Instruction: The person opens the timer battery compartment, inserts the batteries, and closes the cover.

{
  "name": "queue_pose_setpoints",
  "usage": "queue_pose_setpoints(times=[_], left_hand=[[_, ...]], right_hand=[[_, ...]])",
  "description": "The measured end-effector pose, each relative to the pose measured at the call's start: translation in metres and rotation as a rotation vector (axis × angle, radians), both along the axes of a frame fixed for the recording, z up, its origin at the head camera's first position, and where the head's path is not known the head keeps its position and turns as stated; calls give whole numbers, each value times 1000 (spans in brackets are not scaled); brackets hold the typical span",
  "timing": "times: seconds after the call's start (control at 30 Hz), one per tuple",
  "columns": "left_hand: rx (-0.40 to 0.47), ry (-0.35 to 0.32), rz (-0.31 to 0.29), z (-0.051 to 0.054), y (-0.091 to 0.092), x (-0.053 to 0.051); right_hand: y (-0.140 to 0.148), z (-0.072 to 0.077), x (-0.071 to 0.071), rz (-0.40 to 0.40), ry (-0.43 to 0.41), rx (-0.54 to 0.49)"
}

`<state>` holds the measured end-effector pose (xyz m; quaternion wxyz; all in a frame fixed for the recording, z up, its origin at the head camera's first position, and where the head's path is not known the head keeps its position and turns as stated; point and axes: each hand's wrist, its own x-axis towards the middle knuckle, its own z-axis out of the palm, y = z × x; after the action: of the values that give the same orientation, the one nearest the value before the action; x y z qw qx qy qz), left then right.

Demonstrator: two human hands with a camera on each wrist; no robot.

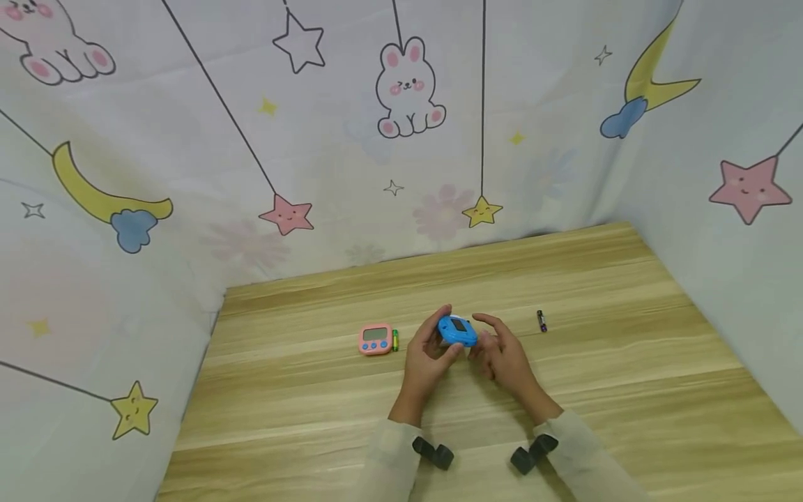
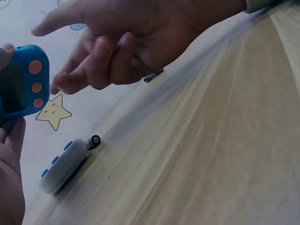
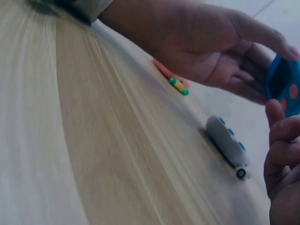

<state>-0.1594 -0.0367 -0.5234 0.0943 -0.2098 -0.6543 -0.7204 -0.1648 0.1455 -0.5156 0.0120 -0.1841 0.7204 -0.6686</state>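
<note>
A blue digital timer (image 1: pixel 457 330) with pink buttons is held tilted above the table in the left hand (image 1: pixel 428 355), fingers at its far edge and thumb at its near edge. Close to the timer's right side is the right hand (image 1: pixel 503 357), its index finger (image 2: pixel 51 23) stretched out and the others loosely bent. I see nothing in its grip; whether a fingertip touches the timer I cannot tell. Behind the held timer, a whitish timer (image 2: pixel 68 166) with blue buttons lies on the table, a battery (image 2: pixel 94 141) at its end; the head view mostly hides it.
To the left, a pink timer (image 1: pixel 375 339) lies with a green and yellow battery (image 1: pixel 395 340) along its right side. A dark battery (image 1: pixel 542 321) is on the wooden table (image 1: pixel 301 418) at right. Patterned cloth walls (image 1: pixel 351 160) stand behind and at both sides.
</note>
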Motion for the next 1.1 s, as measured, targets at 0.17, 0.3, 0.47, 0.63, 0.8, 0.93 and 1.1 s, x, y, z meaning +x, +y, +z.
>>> queue_pose_setpoints(times=[0.17,0.3,0.47,0.63,0.8,0.93,1.1], left_hand=[[8,11,-20,-1,2,1],[7,24,-31,-3,3,2],[-24,25,-44,-4,5,2],[-116,18,-21,-4,5,2],[-153,-15,-19,-4,4,3],[-212,-66,10,-2,3,4],[-268,-84,93,1,1,5]], right_hand=[[-8,0,0,71,-53,-65],[-14,-1,2,46,-97,-121],[-14,-4,3,-13,-145,-156],[-13,-7,1,-71,-167,-204],[-13,-9,1,-43,-97,-238],[-14,-8,2,-19,-30,-246],[-17,-5,3,-4,13,-213]])
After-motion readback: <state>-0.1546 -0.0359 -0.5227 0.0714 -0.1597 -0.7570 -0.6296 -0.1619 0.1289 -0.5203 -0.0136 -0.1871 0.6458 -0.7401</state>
